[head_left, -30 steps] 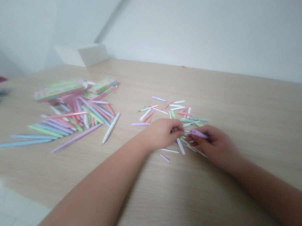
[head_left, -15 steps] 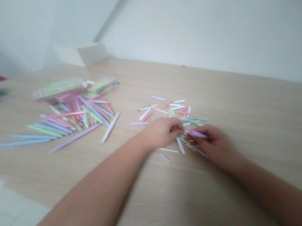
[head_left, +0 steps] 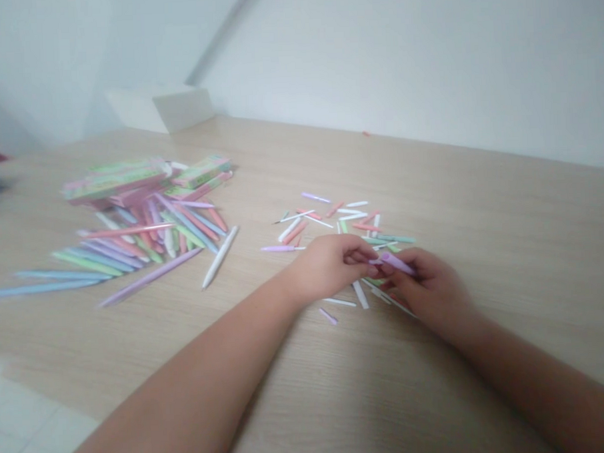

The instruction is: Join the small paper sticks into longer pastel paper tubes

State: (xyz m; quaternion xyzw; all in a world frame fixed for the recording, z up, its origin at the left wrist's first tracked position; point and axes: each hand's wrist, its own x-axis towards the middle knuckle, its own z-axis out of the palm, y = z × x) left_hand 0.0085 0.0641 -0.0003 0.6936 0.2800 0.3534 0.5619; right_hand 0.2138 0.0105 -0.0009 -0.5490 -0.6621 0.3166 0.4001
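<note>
My right hand point(head_left: 434, 284) is closed on a purple pen barrel point(head_left: 398, 264), whose end points left and up. Close against its left side, my left hand point(head_left: 336, 268) pinches a small, thin part point(head_left: 375, 261) that looks pale purple and is blurred. The fingertips of both hands nearly meet. Under and around them lie scattered pen parts: a white tube point(head_left: 360, 295), a short purple piece point(head_left: 328, 316), a purple tip piece point(head_left: 277, 249) and a teal piece point(head_left: 400, 239). My fingers hide some of the parts.
Many pastel pens point(head_left: 147, 236) are heaped on the left of the wooden table point(head_left: 309, 386), with a white pen point(head_left: 220, 257) at their right. Behind them lie green and pink boxes point(head_left: 114, 180). A white open box point(head_left: 184, 109) stands by the wall.
My left hand's fingertips have moved right and come up to the end of the purple barrel. My right hand has barely moved and keeps its hold.
</note>
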